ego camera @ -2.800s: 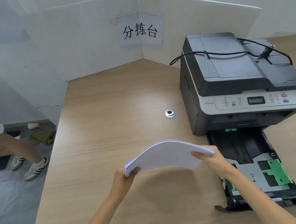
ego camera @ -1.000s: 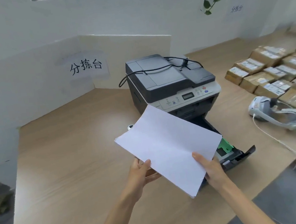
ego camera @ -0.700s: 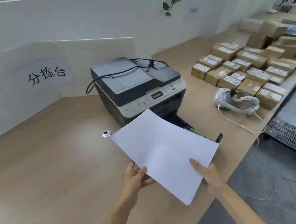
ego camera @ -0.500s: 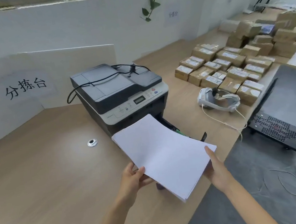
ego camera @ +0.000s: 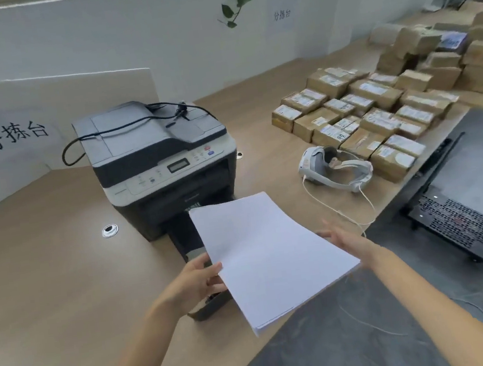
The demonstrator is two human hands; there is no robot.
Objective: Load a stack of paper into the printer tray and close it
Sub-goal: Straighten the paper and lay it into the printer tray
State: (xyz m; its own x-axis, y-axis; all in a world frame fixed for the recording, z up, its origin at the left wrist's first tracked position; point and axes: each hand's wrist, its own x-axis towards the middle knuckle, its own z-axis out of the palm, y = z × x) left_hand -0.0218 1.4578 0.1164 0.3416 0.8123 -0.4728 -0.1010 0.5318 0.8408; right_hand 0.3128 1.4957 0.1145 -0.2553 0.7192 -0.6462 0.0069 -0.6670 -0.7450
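A white paper stack (ego camera: pixel 271 255) hangs slightly bowed over the pulled-out black tray (ego camera: pixel 187 242) of the grey-and-black printer (ego camera: pixel 156 151). The stack hides most of the tray; only the tray's left side and front lip (ego camera: pixel 210 306) show. My left hand (ego camera: pixel 196 281) grips the stack's left edge, thumb on top. My right hand (ego camera: pixel 349 242) is blurred at the stack's right edge with fingers spread; I cannot tell whether it touches the paper.
A white headset (ego camera: pixel 335 169) with a trailing cable lies right of the printer. Several cardboard parcels (ego camera: pixel 372 116) fill the table's far right. The table edge runs diagonally under the paper. A black perforated device (ego camera: pixel 463 224) sits on the floor. A metal grommet (ego camera: pixel 109 230) is left of the printer.
The stack has swung right and now lies lengthwise over the tray. My right hand has let go of the near edge and spread beside the right edge. The view shifted right.
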